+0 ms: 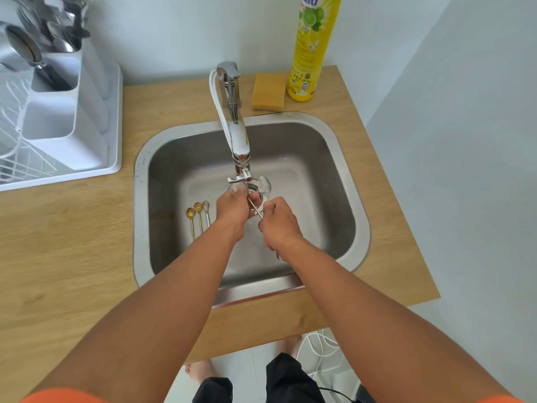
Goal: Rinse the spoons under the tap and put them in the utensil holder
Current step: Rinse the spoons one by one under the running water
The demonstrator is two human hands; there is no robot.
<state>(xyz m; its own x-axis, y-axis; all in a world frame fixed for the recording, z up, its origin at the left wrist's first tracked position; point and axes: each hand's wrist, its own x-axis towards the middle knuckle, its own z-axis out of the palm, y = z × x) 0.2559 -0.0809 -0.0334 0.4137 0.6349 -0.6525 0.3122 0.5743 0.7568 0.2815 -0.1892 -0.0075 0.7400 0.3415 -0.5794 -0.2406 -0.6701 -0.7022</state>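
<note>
Both hands are over the steel sink [343, 158], just under the spout of the tap [236, 141]. My right hand [279, 225] grips the handle of a silver spoon [265, 184] whose bowl points up beside the spout. My left hand [232, 210] holds a second thin silver utensil [255, 209] whose head is hidden by the fingers. Two gold spoons [194, 219] and one silver spoon [206, 212] lie on the sink floor at the left. The white utensil holder [64, 117], with cutlery standing in it, is on the drying rack at the far left.
A white dish rack tray [113, 117] sits on the wooden counter [72, 242] left of the sink. A yellow sponge [268, 91] and a tall yellow detergent bottle [315, 48] stand behind the sink. A wall runs along the right side.
</note>
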